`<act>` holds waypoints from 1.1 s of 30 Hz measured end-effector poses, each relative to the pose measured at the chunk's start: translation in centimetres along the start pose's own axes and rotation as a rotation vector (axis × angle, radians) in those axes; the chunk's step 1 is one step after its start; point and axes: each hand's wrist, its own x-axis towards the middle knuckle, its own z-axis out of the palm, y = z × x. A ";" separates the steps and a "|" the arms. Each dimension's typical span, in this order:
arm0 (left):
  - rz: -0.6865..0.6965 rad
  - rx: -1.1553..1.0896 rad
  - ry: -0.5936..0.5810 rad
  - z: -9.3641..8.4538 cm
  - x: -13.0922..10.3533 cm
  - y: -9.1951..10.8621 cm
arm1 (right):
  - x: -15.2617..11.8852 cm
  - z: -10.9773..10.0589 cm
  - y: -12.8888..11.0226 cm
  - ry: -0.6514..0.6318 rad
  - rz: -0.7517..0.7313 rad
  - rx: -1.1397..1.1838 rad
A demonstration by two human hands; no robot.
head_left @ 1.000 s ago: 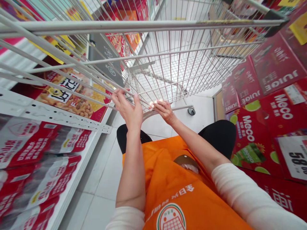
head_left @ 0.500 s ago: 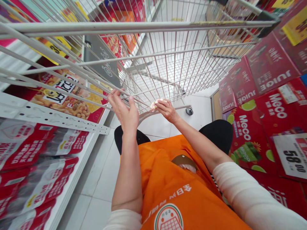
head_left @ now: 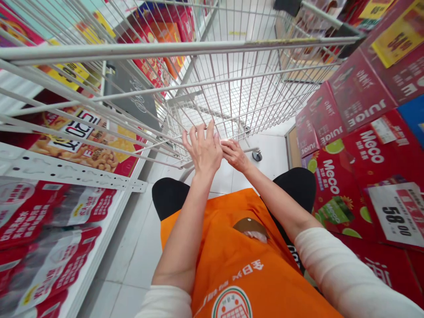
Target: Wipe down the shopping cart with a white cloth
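White floor tiles (head_left: 132, 256) lie beneath us. Leftmost, we see red-wrapped bottle packs (head_left: 49, 260). Ahead stands our white wire shopping cart (head_left: 198, 47); our left hand (head_left: 205, 152) spreads its fingers at the near end. Beside it, our right hand (head_left: 234, 155) has bent fingers, their grip hidden. Red cardboard drink boxes (head_left: 351, 176) stack rightmost.

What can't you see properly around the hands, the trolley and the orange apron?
- What the right hand pinches, if anything: head view, hidden by its own fingers and the left hand.
- The rest of the trolley: head view, cut off by the left and top edges.
- The bottom of the apron's round badge: head view, cut off by the bottom edge.
- Small print on the white price sign: head view, too small.
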 end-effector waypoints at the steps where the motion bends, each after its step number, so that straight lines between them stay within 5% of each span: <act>1: -0.012 0.018 -0.003 0.0 0.1 0.0 | 0.0 -0.2 0.2 0.055 0.010 -0.009; 5: -0.026 0.023 -0.006 0.0 0.3 -0.3 | 1.6 -1.0 1.8 0.216 0.086 -0.002; 14: 0.062 -0.066 -0.002 0.3 0.5 -2.1 | -0.2 -1.4 2.1 0.129 0.026 -0.058; 20: 0.063 -0.049 0.020 0.4 0.4 -2.3 | 1.5 -2.3 3.3 0.149 0.079 0.011; 27: 0.059 -0.040 -0.011 -0.2 0.3 -2.1 | -1.9 -1.3 2.5 0.125 0.120 0.037; 33: 0.055 -0.039 -0.021 -0.5 -0.2 -2.2 | 0.4 -3.4 4.2 0.229 0.236 0.007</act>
